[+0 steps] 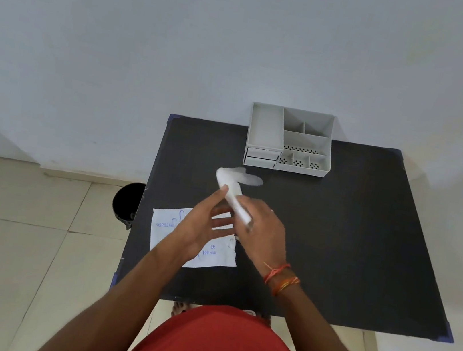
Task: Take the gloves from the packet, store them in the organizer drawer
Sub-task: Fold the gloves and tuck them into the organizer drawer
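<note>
A bunch of thin white gloves [232, 189] hangs in the air over the middle of the black table [335, 236], its far end blurred. My right hand [264, 231] is shut on the lower end of the bunch. My left hand [205, 219] has its fingers spread, with the thumb tip touching the bunch's left side. Under my left hand lies the flat white glove packet [212, 258] with blue print. The grey organizer [289, 140] stands at the table's far edge, its two small drawers [261, 157] closed at the front left.
A black bin [127, 203] stands on the tiled floor by the table's left edge. A pale wall rises right behind the table. My red shirt fills the bottom of the view.
</note>
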